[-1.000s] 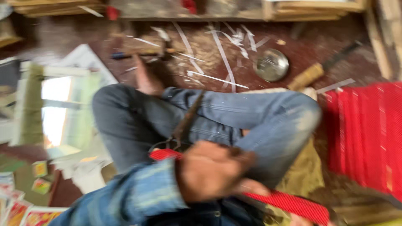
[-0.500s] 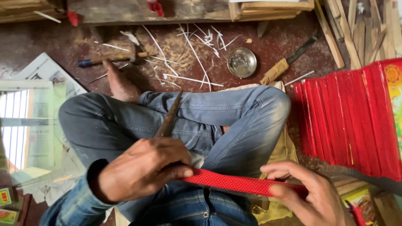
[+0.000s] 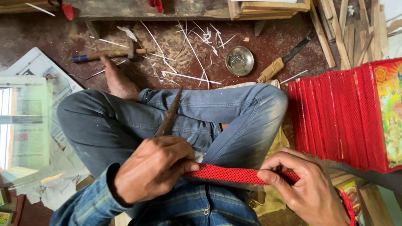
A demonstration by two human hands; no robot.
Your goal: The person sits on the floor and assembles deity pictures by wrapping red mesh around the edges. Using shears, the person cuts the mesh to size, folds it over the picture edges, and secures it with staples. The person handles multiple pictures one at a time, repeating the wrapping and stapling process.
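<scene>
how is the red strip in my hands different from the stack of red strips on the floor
The red strip is a single piece lying across the lap, pinched by the left hand and right hand; the stack is many pieces packed side by side on the floor, touched by no hand. The strip runs left to right in the view; the stacked pieces run up and down. Both share the same red dotted covering.

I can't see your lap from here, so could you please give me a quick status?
Left hand grips a dark blade and one end of the red strip. Right hand pinches the other end. Nothing in the way.
</scene>
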